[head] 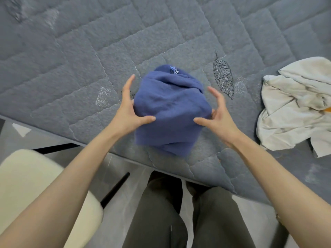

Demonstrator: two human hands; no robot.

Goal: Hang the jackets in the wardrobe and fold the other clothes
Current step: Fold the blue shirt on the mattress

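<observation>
Standing in dark trousers against the bed's near edge, with a cream chair at the left, the person reached both arms over the grey quilted bed. The folded blue garment sat between the two grips, just inside that near edge. Its lower hem was blurred, and whether it rested on the quilt or hung just above it could not be told. The left grip lay flat-fingered against the bundle's side with the thumb pressed on top, nothing clenched. The right grip had its thumb on the cloth and its upper fingers loose and apart from it; whether the lower fingers pinched the edge could not be told. Farther right, well apart, a crumpled cream garment lay unfolded on the bed.

Risks, as judged: the bundle looked thick, soft and loosely rolled at the top, so a slack hold would likely let the layers slide and the fold spring open. So near the edge, a nudge toward the person could tip it to the floor.
</observation>
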